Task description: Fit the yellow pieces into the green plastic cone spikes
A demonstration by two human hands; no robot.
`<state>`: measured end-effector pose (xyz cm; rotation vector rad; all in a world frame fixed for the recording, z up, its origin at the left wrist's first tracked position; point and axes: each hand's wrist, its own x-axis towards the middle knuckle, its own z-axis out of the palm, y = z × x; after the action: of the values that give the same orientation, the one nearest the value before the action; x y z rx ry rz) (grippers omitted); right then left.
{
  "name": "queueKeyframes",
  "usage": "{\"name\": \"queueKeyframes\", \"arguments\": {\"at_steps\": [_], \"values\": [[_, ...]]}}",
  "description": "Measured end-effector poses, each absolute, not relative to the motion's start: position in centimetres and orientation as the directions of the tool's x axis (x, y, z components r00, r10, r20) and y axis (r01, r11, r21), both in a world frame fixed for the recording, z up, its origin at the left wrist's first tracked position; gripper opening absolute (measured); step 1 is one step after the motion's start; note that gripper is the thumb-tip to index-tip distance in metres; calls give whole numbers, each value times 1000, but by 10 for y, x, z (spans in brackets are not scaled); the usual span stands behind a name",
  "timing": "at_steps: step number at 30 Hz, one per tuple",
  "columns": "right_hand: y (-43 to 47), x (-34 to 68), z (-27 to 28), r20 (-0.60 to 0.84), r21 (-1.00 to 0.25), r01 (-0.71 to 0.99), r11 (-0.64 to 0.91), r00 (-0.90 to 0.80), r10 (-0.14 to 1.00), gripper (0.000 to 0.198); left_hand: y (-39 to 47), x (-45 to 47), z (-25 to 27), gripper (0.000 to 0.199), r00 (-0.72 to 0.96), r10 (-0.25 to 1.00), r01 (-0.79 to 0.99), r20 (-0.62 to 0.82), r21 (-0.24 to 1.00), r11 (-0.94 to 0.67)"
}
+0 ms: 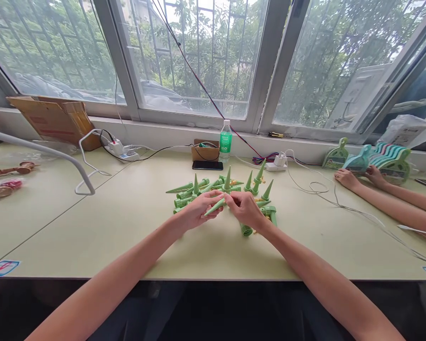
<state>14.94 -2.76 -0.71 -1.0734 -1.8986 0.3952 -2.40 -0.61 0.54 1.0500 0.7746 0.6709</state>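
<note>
My left hand (201, 210) grips a green plastic watering spike (215, 207), its pointed tip slanting down to the left. The fingers of my right hand (246, 208) are closed at the spike's other end, touching it beside my left fingertips; that end is mostly hidden. Around and behind both hands lies a loose pile of similar green spikes (189, 190) with small yellow parts. A few cone tips (258, 178) point upward. Close by my right wrist rests a green tube (246, 230) with its round open end facing me.
A black phone (208, 165), a small cardboard box (205, 150) and a green-labelled bottle (226, 141) stand behind the pile. White cables (319, 188) cross the right side. Another person's hands (348, 180) touch green and blue plastic pieces (358, 161) there. A lamp arm (57, 154) reaches in from the left.
</note>
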Motion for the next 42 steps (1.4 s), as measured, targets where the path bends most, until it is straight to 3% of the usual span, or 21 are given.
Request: {"name": "queueKeyframes", "arguments": {"at_steps": [31, 38, 42], "values": [[-27, 152, -10, 540, -629, 516, 581, -247, 804, 46, -6, -23, 8, 24, 585, 784, -130, -205, 931, 341], [-24, 150, -14, 504, -705, 477, 525, -184, 844, 47, -6, -19, 7, 32, 508, 844, -176, -171, 939, 296], [-21, 150, -15, 472, -778, 414, 473, -111, 874, 53, -9, -18, 11, 38, 461, 886, -187, -55, 970, 158]]}}
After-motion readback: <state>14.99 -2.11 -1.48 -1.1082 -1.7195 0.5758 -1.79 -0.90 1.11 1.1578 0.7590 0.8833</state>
